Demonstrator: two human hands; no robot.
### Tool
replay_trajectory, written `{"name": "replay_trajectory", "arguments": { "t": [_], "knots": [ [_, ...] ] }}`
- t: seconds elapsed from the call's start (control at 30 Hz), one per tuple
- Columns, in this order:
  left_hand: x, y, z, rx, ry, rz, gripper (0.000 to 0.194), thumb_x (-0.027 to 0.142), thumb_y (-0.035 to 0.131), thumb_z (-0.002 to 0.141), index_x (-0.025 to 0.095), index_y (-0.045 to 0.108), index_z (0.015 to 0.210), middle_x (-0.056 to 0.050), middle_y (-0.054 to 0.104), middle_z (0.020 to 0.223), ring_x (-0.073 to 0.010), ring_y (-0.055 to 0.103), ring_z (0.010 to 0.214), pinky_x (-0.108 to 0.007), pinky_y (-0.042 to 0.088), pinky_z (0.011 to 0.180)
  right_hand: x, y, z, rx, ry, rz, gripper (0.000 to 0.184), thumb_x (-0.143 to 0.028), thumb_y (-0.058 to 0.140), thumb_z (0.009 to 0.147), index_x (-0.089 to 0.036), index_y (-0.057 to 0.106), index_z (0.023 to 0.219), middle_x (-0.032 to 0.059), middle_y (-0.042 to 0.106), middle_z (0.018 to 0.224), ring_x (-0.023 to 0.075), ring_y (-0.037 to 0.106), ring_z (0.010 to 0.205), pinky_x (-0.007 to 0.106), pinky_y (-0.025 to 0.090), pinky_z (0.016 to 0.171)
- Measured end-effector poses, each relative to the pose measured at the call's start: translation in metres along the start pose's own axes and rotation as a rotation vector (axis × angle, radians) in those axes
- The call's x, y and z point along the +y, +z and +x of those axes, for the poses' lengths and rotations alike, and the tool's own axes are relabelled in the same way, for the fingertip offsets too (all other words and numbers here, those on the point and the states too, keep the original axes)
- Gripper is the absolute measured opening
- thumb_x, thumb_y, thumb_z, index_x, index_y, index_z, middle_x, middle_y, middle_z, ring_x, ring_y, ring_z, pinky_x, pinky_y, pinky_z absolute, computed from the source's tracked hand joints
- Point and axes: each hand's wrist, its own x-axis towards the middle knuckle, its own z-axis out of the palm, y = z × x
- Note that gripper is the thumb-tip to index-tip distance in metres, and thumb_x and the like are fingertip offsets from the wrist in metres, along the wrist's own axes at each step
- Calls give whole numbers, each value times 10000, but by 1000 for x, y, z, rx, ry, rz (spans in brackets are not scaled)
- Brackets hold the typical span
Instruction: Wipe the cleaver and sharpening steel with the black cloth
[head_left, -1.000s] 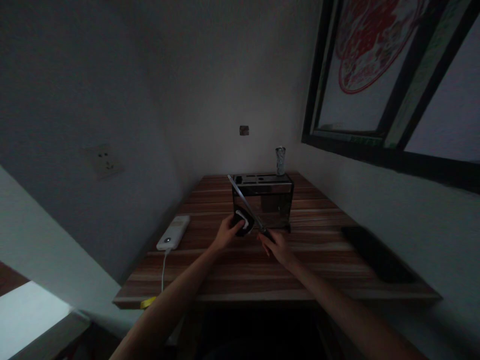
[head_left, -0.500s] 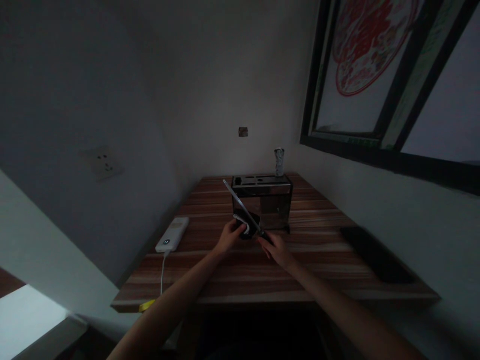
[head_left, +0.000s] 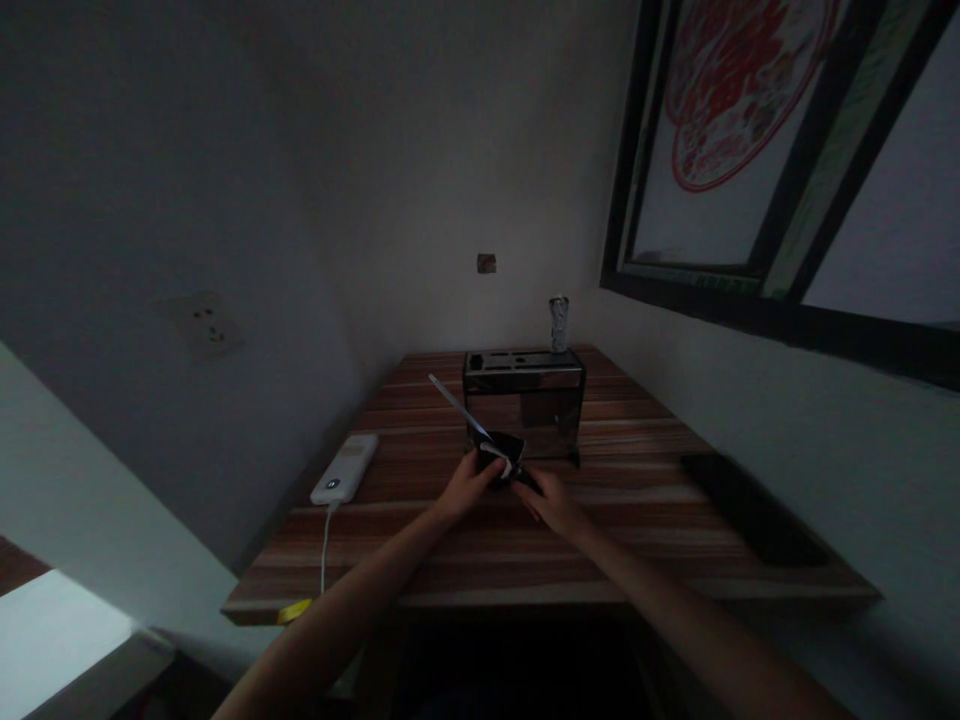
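My right hand (head_left: 551, 500) is closed round the black handle of a knife (head_left: 456, 402). Its long thin blade slants up and away to the left. My left hand (head_left: 465, 488) pinches a black cloth-like piece with a white strip (head_left: 504, 447), which lies against the lower blade and hides part of it; in this dim light I cannot make out its exact kind. Both hands are close together above the table, just in front of a knife block (head_left: 525, 372) with a slotted dark top and see-through front.
On the wood-grain table (head_left: 622, 540), a white power bank (head_left: 346, 470) with a cable lies left, and a flat black object (head_left: 750, 510) lies right. A patterned tumbler (head_left: 559, 325) stands behind the block. Walls border the table on the left, back and right.
The knife has tipped lower and to the left. The black piece has shifted toward me and now covers more of the blade near the handle.
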Motion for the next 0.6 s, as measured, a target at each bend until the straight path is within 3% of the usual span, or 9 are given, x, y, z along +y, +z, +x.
{"name": "replay_trajectory", "arguments": {
  "t": [0.2,0.43,0.6],
  "knots": [
    [4,3,-5,63,-1,-40,446,524,578,685,131,614,893,-57,656,889,-199,580,866,-272,450,779,-1,1,0,17,-6,-5,278,-432,502,801,-155,533,792,-82,386,445,65,343,361,184,266,362],
    [1,5,2,65,7,51,351,367,679,627,110,597,851,-62,661,807,-192,607,754,-276,473,689,4,0,0,9,-4,-20,294,-424,503,803,-147,558,885,-69,417,465,74,367,380,190,291,380],
    [2,5,2,65,18,109,360,303,704,599,112,595,884,-80,671,872,-207,620,807,-299,474,737,8,-1,0,3,-10,-75,295,-397,508,806,-148,568,952,-52,462,476,96,421,413,205,333,425]
  ]
}}
